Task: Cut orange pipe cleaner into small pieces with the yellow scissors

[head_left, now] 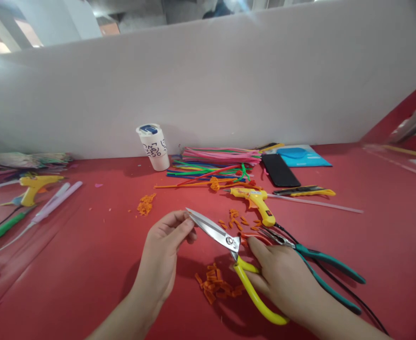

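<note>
My right hand (pixel 278 271) grips a pair of scissors (pixel 213 231) with yellow and red handles, the blades pointing up and left. At the blade tips my left hand (pixel 167 243) pinches with thumb and fingers; whatever sits in that pinch is too small to make out. Below the blades lies a pile of short orange pieces (pixel 215 283), like cut pipe cleaner. More orange trimmed bits (pixel 234 219) are scattered above the scissors. A heap of orange fluff (pixel 146 205) rests farther left.
A yellow glue gun (pixel 255 200) and green-handled pliers (pixel 321 257) lie right of the scissors. Behind are colored pipe cleaners (pixel 215 163), a white cup (pixel 154 148), a phone (pixel 280 170) and a utility knife (pixel 310 191). Another glue gun (pixel 34 186) lies far left. A white partition (pixel 208 89) borders the red table (pixel 87 264).
</note>
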`<state>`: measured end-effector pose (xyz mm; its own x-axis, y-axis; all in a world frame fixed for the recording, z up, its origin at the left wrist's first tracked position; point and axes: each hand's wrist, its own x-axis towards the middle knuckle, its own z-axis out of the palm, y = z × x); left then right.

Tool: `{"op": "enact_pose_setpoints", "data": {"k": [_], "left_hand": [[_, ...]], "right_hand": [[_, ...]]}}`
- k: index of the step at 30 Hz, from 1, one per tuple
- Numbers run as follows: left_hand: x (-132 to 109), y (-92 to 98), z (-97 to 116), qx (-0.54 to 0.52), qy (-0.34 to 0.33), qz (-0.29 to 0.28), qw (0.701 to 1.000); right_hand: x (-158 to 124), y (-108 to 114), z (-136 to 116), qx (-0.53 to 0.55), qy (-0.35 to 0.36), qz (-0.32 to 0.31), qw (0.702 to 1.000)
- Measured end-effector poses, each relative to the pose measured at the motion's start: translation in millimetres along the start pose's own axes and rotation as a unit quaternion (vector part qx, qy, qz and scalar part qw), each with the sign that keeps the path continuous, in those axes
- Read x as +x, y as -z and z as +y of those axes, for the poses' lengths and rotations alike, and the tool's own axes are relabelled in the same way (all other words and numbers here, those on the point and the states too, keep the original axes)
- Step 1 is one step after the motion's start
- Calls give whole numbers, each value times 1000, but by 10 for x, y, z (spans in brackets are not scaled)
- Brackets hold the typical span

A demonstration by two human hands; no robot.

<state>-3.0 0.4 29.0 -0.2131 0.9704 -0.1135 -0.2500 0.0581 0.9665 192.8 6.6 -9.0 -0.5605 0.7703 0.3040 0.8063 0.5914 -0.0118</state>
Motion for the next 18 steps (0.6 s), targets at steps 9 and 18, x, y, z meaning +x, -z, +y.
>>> {"op": "enact_pose_setpoints", "data": {"k": [9,18], "left_hand": [[7,-10,-19,7,-3,-24,1000],[-167,-183,-164,20,169,-228,959]], "right_hand": [[40,30,-1,121,-76,-39,989],[116,203,-111,615,-247,-125,738]]}}
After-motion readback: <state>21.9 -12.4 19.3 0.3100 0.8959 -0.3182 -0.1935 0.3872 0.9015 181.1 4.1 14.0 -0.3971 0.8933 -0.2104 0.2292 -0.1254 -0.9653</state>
